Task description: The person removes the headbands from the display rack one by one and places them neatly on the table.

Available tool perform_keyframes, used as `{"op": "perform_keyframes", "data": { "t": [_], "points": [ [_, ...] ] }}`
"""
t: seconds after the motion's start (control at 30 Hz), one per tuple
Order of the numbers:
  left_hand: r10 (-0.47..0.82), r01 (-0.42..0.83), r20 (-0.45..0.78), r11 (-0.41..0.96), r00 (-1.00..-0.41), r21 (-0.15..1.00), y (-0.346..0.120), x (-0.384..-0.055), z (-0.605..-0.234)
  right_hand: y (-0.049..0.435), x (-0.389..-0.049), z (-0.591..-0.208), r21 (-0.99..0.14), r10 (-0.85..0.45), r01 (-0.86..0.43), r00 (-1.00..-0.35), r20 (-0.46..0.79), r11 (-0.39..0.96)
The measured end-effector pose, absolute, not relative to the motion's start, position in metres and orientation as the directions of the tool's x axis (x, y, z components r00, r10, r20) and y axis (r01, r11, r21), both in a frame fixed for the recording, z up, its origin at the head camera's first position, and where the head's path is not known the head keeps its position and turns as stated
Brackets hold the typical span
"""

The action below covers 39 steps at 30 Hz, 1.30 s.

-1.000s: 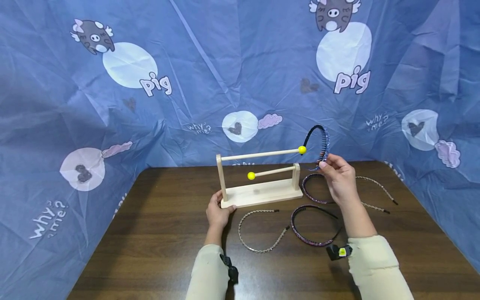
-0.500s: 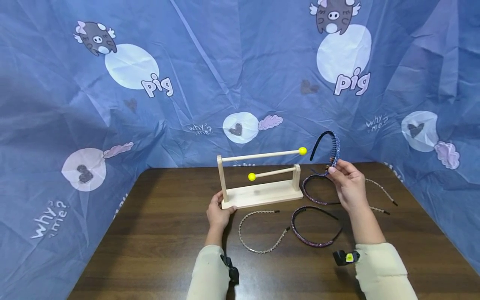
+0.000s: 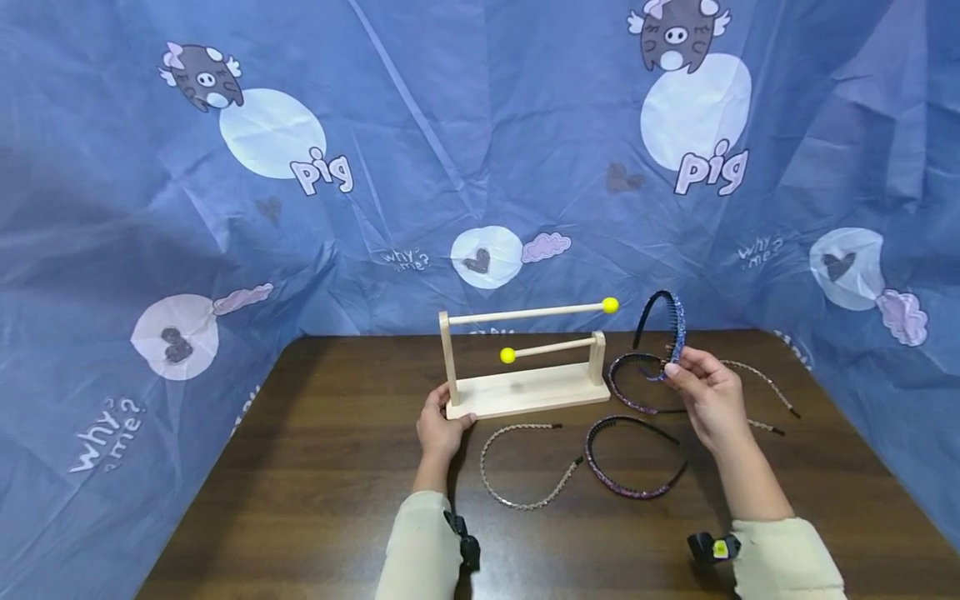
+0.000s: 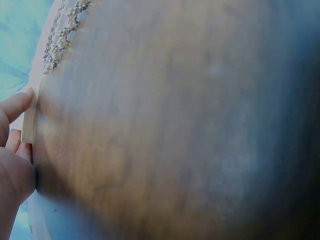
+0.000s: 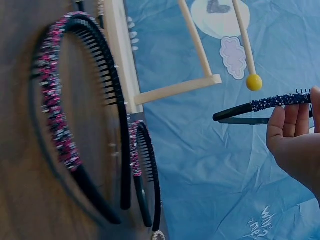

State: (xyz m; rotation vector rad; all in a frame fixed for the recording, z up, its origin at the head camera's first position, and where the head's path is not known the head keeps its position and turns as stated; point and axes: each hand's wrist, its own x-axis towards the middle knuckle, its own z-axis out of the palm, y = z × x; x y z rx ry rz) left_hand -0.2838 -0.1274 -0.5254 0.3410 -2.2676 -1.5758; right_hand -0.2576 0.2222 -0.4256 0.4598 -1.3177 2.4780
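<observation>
In the head view my right hand (image 3: 711, 398) pinches a blue glittery headband (image 3: 677, 325) with comb teeth inside its curve, holding it up over the table. The right wrist view has the same headband (image 5: 280, 101) between thumb and fingers. My left hand (image 3: 441, 427) grips the left end of a pale wooden stand (image 3: 532, 390) at its base, thumb in front; that base corner (image 4: 30, 120) also shows in the left wrist view. Two rods run across the stand, each tipped with a yellow ball (image 3: 611, 306). Both rods are bare.
A pink-purple glitter headband (image 3: 630, 493) lies in front of the right hand, and another purple one (image 3: 619, 387) behind it. A braided beige headband (image 3: 525, 506) lies before the stand; a second braided one (image 3: 765, 382) is partly hidden by the right hand. A blue printed cloth (image 3: 420, 167) hangs behind the table.
My right hand has moved right, down and away from the stand's upper ball, with the blue headband still pinched. The left hand keeps its grip on the stand.
</observation>
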Motion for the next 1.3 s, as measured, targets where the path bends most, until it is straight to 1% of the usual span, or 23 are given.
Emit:
{"op": "perform_keyframes", "data": {
  "t": [0.2,0.53,0.67,0.87,0.97,1.1,1.3],
  "points": [
    [-0.397,-0.003,0.144,0.348,-0.906,0.938,-0.126,-0.284,-0.528,0.223,-0.244,-0.433,-0.782,0.108,-0.387,-0.916,0.386,-0.488],
    [-0.387,0.02,0.158,0.337,-0.909,0.941,-0.125,-0.282,-0.531,0.233,-0.225,-0.441,-0.786,0.117,-0.38,-0.921,0.372,-0.488],
    [-0.385,0.014,0.154,0.343,-0.91,0.939,-0.125,-0.282,-0.532,0.238,-0.219,-0.443,-0.807,0.115,-0.378,-0.923,0.368,-0.454],
    [-0.366,0.033,0.154,0.317,-0.918,0.948,-0.123,-0.281,-0.532,0.246,-0.209,-0.448,-0.841,0.078,-0.368,-0.926,0.369,-0.397],
    [-0.363,0.035,0.152,0.309,-0.919,0.95,-0.123,-0.281,-0.531,0.251,-0.204,-0.45,-0.873,0.066,-0.379,-0.924,0.377,-0.308],
    [-0.374,0.023,0.146,0.314,-0.916,0.949,-0.124,-0.283,-0.53,0.258,-0.198,-0.451,-0.907,0.032,-0.402,-0.915,0.401,-0.123],
    [-0.376,0.021,0.15,0.325,-0.914,0.945,-0.125,-0.284,-0.526,0.267,-0.19,-0.453,-0.918,0.038,-0.389,-0.919,0.392,0.082]
  ]
}}
